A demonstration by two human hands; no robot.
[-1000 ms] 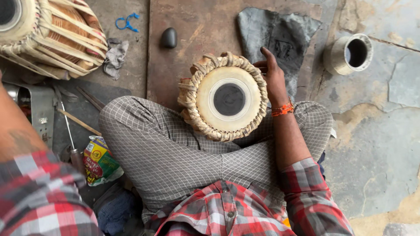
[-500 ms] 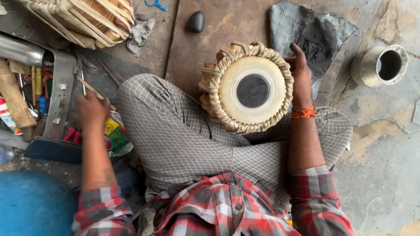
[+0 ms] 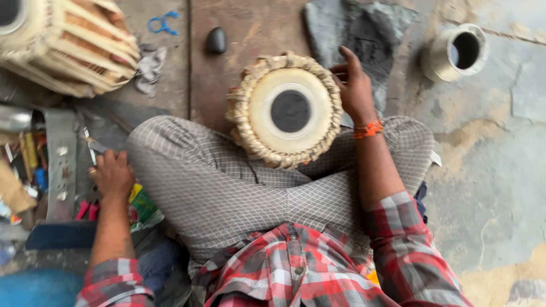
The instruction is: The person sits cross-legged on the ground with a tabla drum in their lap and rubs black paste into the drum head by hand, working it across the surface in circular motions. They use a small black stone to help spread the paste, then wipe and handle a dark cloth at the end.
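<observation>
Sitting cross-legged on the floor, a person steadies a drum (image 3: pixel 290 111) propped against the knees — right hand (image 3: pixel 355 91) gripping its woven rim. The left hand (image 3: pixel 112 176) reaches well apart, among tools (image 3: pixel 85 210) on the floor; whether it grips anything cannot be told. A larger drum (image 3: pixel 62 45) lies nearby.

**Patched floor and what lies on it**

The grey stone floor (image 3: pixel 500 170) carries a brown wooden board (image 3: pixel 250 34) at its far middle. On the board lies a black oval stone (image 3: pixel 216 40). A dark cloth (image 3: pixel 364 28) and a metal cup (image 3: pixel 455 52) lie toward the far right, and blue scissors (image 3: pixel 163 23) toward the far left.
</observation>
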